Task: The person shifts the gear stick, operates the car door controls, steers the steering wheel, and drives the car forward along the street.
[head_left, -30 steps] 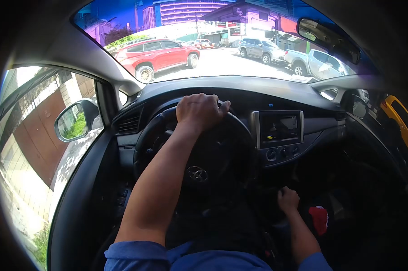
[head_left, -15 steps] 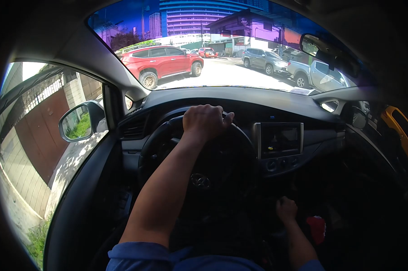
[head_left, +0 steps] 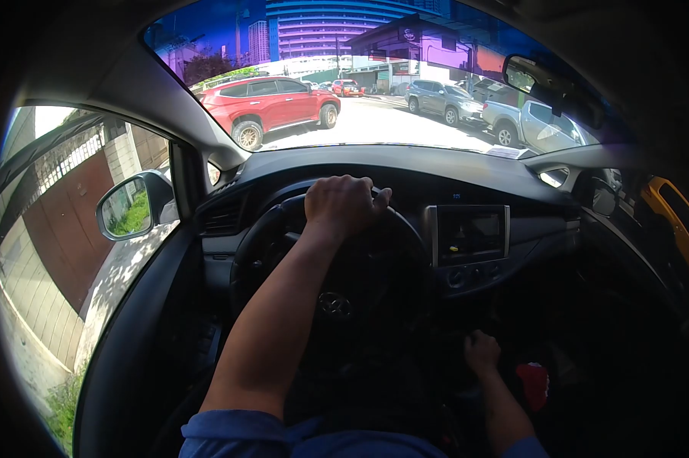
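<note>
As the left hand point(head_left: 340, 204) grips the steering wheel point(head_left: 245, 256), fingers pressed together, right hand point(head_left: 482, 353) in the dark cabin point(head_left: 344, 156), fingers unclear

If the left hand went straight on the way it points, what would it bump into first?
Probably the dark grey plastic dashboard, which lies beyond the round black steering wheel under the left hand; this single view leaves the depth unclear.

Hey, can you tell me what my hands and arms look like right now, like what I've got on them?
Your left hand and right hand are ungloved, with bare forearms and no watch visible. The left sleeve is blue, ending near the elbow; the right sleeve is blue too. The right side is too dim for finer detail.
</note>
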{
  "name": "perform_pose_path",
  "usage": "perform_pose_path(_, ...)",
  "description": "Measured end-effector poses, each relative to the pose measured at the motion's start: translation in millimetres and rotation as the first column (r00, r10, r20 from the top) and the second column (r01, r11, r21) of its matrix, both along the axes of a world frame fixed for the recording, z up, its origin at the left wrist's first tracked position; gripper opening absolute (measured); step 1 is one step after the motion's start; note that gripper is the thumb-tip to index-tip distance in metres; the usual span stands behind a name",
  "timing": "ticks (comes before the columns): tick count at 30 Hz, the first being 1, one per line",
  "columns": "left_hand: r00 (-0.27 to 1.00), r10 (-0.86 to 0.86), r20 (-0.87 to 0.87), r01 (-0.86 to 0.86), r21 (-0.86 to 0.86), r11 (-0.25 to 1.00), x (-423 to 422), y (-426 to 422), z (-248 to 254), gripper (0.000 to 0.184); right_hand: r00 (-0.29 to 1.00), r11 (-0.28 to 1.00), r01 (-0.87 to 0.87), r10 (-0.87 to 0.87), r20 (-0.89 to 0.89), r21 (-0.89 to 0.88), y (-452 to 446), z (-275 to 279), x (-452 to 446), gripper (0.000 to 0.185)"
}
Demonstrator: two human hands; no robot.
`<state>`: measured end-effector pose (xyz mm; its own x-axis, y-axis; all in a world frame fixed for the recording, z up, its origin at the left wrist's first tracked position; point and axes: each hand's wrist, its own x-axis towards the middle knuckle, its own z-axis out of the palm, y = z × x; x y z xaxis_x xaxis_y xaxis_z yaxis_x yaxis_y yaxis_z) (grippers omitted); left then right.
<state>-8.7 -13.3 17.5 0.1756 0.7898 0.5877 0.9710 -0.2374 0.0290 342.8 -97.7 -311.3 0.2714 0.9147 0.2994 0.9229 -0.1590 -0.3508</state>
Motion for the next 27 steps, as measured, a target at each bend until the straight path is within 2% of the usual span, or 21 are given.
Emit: perform_pose_path(27, 1.0, 0.004, 0.008, -0.004, -0.02, 1.0, 0.1, -1.5, 1.5, 0.053, 0.999, 1.0, 0.023, -0.024, -0.028, -0.016, -0.1, 1.5, -1.9, 0.024)
